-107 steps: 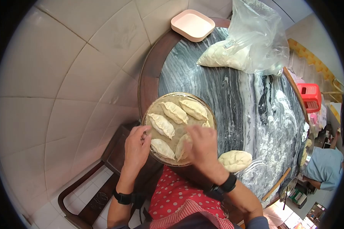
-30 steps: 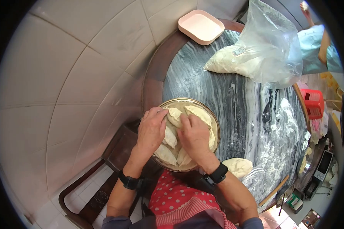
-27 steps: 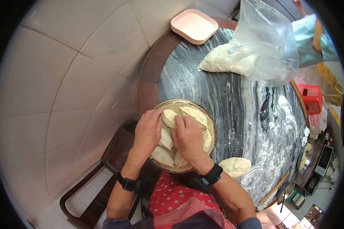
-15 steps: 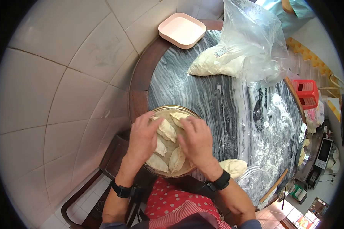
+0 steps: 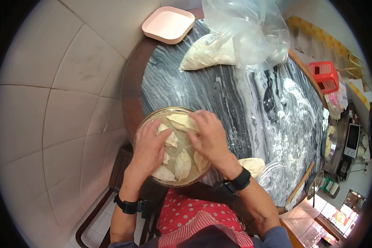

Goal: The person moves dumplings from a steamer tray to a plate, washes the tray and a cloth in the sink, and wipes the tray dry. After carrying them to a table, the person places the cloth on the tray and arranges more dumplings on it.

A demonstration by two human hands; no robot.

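Note:
A round gold-rimmed tray [image 5: 172, 108] with a pale, floury-looking bottom holds several folded, pleated dumplings. My left hand [image 5: 148, 144] reaches in from the left, thumb and fingers curled on a dumpling [image 5: 170, 139]. At the upper right of the tray, my right hand [image 5: 211, 138] has its thumb and fingers around the right end of another dumpling [image 5: 181, 121]. Below the hands lie a pleated dumpling [image 5: 183, 166] and a smoother one [image 5: 163, 173]. One more dumpling [image 5: 200, 161] is partly covered by my right hand. Another, under my left hand, barely shows.
Right of the tray, a dough lump [image 5: 253, 166] rests on the flour-dusted marble table [image 5: 219, 95]. A rolling pin [image 5: 300, 184] lies at the right edge. At the back are a flour bag [image 5: 211, 51] in clear plastic and a pink tray [image 5: 169, 25]. A tiled wall [image 5: 70, 115] borders the left.
The view has shifted, so the table sits further left and up. My right hand has drawn slightly rightward over the tray, showing more of the top dumpling and uncovering one at the right.

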